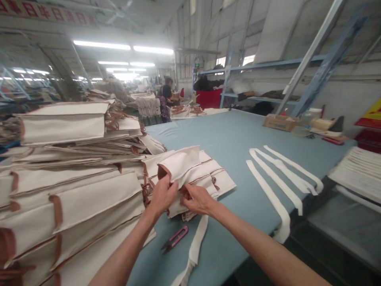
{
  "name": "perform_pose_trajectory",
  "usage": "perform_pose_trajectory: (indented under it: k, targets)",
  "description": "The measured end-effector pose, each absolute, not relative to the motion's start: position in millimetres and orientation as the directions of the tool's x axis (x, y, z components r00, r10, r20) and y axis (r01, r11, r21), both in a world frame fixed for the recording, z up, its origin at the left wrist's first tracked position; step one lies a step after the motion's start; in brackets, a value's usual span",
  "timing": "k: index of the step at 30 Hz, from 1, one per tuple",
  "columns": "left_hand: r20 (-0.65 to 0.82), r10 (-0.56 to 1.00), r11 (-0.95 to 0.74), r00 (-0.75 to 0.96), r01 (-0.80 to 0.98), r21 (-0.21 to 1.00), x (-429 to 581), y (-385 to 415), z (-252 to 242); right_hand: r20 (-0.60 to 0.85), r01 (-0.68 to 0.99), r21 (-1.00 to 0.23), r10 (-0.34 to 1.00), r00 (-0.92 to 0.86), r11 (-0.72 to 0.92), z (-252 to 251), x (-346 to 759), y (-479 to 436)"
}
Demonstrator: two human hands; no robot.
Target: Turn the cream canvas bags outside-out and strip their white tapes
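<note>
A cream fabric bag (183, 163) with brown trim is lifted at its near edge, on top of more such bags. My left hand (164, 192) is closed on its brown-edged opening, thumb on top. Close to its right, my right hand (198, 198) has its fingers curled together at the same bag's near edge; what lies between those fingertips is hidden. Pink-handled thread snips (175, 239) lie on the blue-green table (226, 238) just in front of the hands. A cream fabric strip (198, 242) runs from under the right wrist toward the table's near edge.
Tall stacks of cream bags (98, 198) fill the left side. Several loose cream strips (274, 194) lie on the right, some hanging over the edge. A cardboard box (279, 122) stands at the far right corner. Another person (166, 99) works in the background.
</note>
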State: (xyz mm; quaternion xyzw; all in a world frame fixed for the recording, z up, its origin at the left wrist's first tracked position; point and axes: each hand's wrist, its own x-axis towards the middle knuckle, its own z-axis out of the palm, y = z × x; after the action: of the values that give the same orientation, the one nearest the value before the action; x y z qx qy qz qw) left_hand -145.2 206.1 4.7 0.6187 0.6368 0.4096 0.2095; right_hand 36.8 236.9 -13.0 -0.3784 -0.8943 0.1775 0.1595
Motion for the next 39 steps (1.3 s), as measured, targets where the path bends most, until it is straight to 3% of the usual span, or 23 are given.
perform_pose_trajectory:
  k: [4, 9, 12, 15, 17, 19, 25, 31, 33, 36, 39]
  targets:
    - [0.369, 0.923, -0.335, 0.113, 0.710, 0.619, -132, 170, -4, 0.290, 0.555, -0.377, 0.664, -0.690, 0.741, -1, 65, 212]
    - [0.438, 0.860, -0.475, 0.262, 0.725, 0.499, -127, 140, -7, 0.519, 0.559, -0.243, 0.593, -0.615, 0.793, 50, 108, 182]
    - [0.440, 0.823, -0.550, 0.360, 0.701, 0.455, -117, 124, 3, 0.622, 0.549, 0.157, 0.350, -0.701, 0.821, 87, 111, 197]
    - [0.450, 0.812, -0.564, 0.371, 0.695, 0.446, -110, 106, 12, 0.431, 0.506, 0.265, 0.368, -0.824, 0.821, 103, 100, 219]
    - [0.463, 0.822, -0.544, 0.331, 0.697, 0.467, -111, 95, 15, 0.297, 0.446, 0.263, 0.369, -0.881, 0.855, 99, 95, 225]
    - [0.474, 0.834, -0.519, 0.281, 0.692, 0.503, -115, 85, 15, 0.254, 0.403, 0.260, 0.340, -0.905, 0.877, 90, 96, 224]
    - [0.492, 0.868, -0.424, 0.068, 0.618, 0.662, -114, 67, 2, 0.380, 0.438, 0.277, 0.321, -0.868, 0.855, 85, 120, 205]
    - [0.444, 0.809, -0.253, -0.385, 0.454, 0.854, -149, 91, 6, 0.491, 0.389, 0.329, 0.196, -0.849, 0.860, 97, 132, 196]
    - [0.398, 0.829, -0.232, -0.393, 0.406, 0.884, -164, 112, 20, 0.543, 0.331, 0.353, 0.097, -0.834, 0.875, 93, 131, 191]
    - [0.311, 0.917, -0.203, -0.249, 0.379, 0.903, -172, 145, 37, 0.579, 0.247, 0.369, -0.014, -0.815, 0.896, 89, 129, 180]
    - [0.114, 0.988, -0.065, -0.106, 0.382, 0.922, -173, 173, 29, 0.561, 0.173, 0.377, -0.076, -0.825, 0.910, 99, 127, 161]
